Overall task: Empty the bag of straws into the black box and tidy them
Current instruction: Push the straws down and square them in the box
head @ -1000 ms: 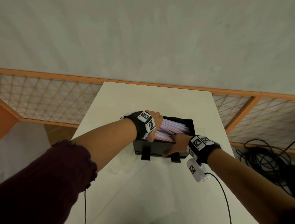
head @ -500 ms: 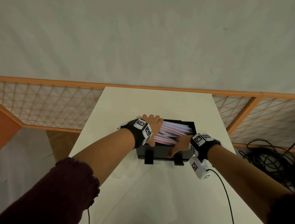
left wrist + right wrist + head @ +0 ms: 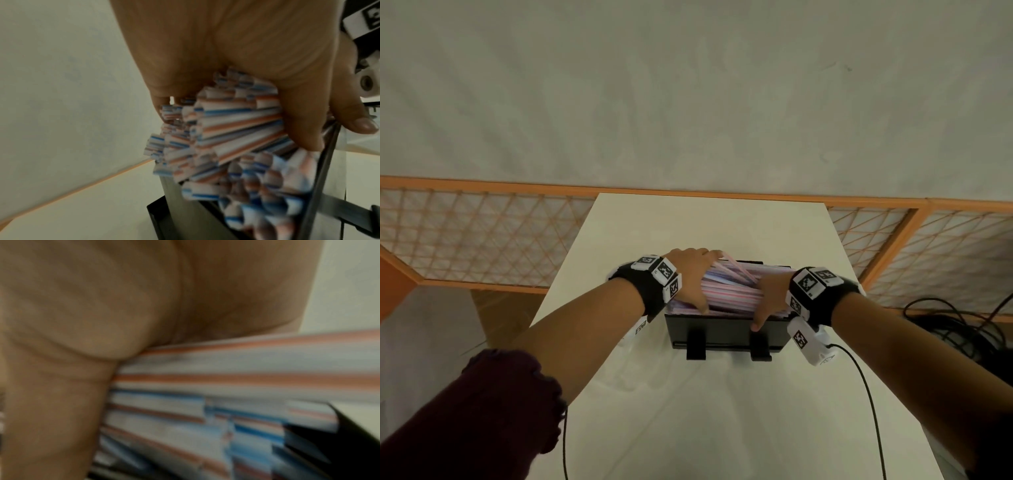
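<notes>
The black box (image 3: pixel 726 330) stands mid-table, piled with red-and-blue striped straws (image 3: pixel 729 291). My left hand (image 3: pixel 688 274) curls over the pile's left end. In the left wrist view its fingers and thumb grip a bundle of straws (image 3: pixel 226 129) raised above the box (image 3: pixel 185 214). My right hand (image 3: pixel 767 298) covers the right end, thumb down in front of the box wall. The blurred right wrist view shows its palm (image 3: pixel 102 305) lying on the straws (image 3: pixel 246 378); its fingers are hidden. A few straws stick up by the left fingers. No bag is in view.
The white table (image 3: pixel 722 428) is narrow, with its far edge against an orange lattice fence (image 3: pixel 482 236). Black cables (image 3: pixel 962 329) lie on the floor at the right. A wrist camera cable (image 3: pixel 866 394) trails over the table's near right part.
My right hand has moved from the box's front rim to the right end of the straws. My left hand has closed round the left end, and the bundle sits higher.
</notes>
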Demonstrator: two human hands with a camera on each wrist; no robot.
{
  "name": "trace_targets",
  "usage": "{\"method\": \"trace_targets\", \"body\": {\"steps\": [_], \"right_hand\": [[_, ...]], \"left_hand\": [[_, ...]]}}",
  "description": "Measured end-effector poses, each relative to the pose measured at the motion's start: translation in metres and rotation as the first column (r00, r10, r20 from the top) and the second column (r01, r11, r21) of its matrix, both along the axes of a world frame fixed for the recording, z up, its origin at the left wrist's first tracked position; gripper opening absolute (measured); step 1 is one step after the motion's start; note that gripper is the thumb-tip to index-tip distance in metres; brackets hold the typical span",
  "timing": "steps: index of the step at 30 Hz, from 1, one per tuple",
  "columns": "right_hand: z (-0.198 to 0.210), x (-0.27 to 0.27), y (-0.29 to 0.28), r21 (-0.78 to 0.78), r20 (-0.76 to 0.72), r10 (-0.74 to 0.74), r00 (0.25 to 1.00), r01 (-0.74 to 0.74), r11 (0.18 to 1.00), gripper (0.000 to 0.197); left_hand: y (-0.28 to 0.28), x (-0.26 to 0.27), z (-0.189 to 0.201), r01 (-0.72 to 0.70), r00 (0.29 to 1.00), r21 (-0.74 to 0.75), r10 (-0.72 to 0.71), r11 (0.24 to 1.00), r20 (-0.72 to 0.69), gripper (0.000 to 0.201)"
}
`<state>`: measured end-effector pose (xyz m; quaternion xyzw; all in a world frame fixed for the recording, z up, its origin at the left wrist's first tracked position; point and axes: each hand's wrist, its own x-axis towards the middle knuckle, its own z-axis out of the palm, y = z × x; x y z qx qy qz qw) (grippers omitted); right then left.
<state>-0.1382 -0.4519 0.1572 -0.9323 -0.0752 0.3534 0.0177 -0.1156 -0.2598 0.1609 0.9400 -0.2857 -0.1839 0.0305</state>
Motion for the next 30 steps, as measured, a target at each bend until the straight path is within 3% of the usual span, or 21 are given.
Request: {"method": "trace_targets", "body": {"steps": [4, 7, 15, 17, 19, 21, 22, 23, 25, 27, 28, 30], "right_hand": [[0.007, -0.001, -0.004, 0.026, 0.030, 0.010, 1.000, -0.011, 1.000, 0.039], [0.006, -0.003, -0.006, 0.019, 0.048, 0.083, 0.995, -0.084, 0.996, 0.060], [0.010, -0.010, -0.011, 0.034, 0.209, 0.152, 0.966, -0.163, 0.986, 0.059], [0.014, -0.012, -0.015, 0.078, 0.281, 0.107, 0.954, -0.134, 0.988, 0.052], [0.013, -0.015, -0.020, 0.223, 0.383, -0.013, 0.924, -0.079, 0.972, 0.051], [0.004, -0.022, -0.023, 0.344, 0.508, -0.107, 0.855, -0.087, 0.935, 0.064], [-0.004, -0.026, -0.023, 0.381, 0.546, -0.132, 0.827, -0.105, 0.918, 0.076], [-0.012, -0.030, -0.022, 0.414, 0.562, -0.147, 0.814, -0.122, 0.902, 0.088], [-0.033, -0.035, -0.021, 0.447, 0.543, -0.159, 0.825, -0.123, 0.886, 0.106], [-0.051, -0.037, -0.019, 0.444, 0.513, -0.167, 0.842, -0.094, 0.891, 0.113], [-0.057, -0.038, -0.016, 0.441, 0.506, -0.175, 0.845, -0.079, 0.894, 0.112], [-0.064, -0.040, -0.005, 0.411, 0.507, -0.145, 0.850, -0.090, 0.907, 0.109]], "left_hand": [[0.007, 0.001, -0.002, -0.080, 0.995, -0.128, 0.071, 0.989, -0.075, 0.115], [0.010, 0.001, -0.004, -0.086, 0.993, -0.159, 0.073, 0.984, -0.088, 0.115], [0.014, 0.004, 0.007, 0.038, 0.999, 0.000, -0.038, 0.999, 0.009, 0.106], [0.014, 0.007, 0.011, 0.058, 0.998, 0.038, -0.058, 0.998, 0.020, 0.110], [0.013, 0.005, 0.019, 0.053, 0.998, 0.018, -0.054, 0.998, 0.031, 0.111], [0.015, -0.004, 0.021, -0.046, 0.999, -0.161, 0.049, 0.986, 0.016, 0.106], [0.018, -0.010, 0.018, -0.145, 0.989, -0.333, 0.150, 0.932, -0.011, 0.100], [0.022, -0.014, 0.012, -0.259, 0.962, -0.519, 0.266, 0.814, -0.062, 0.091], [0.031, -0.022, -0.001, -0.461, 0.857, -0.752, 0.457, 0.471, -0.239, 0.070], [0.036, -0.025, -0.019, -0.598, 0.720, -0.775, 0.563, 0.205, -0.406, 0.056], [0.036, -0.025, -0.028, -0.643, 0.674, -0.754, 0.568, 0.135, -0.473, 0.056], [0.023, -0.027, -0.035, -0.701, 0.634, -0.709, 0.520, 0.074, -0.573, 0.060]]}}
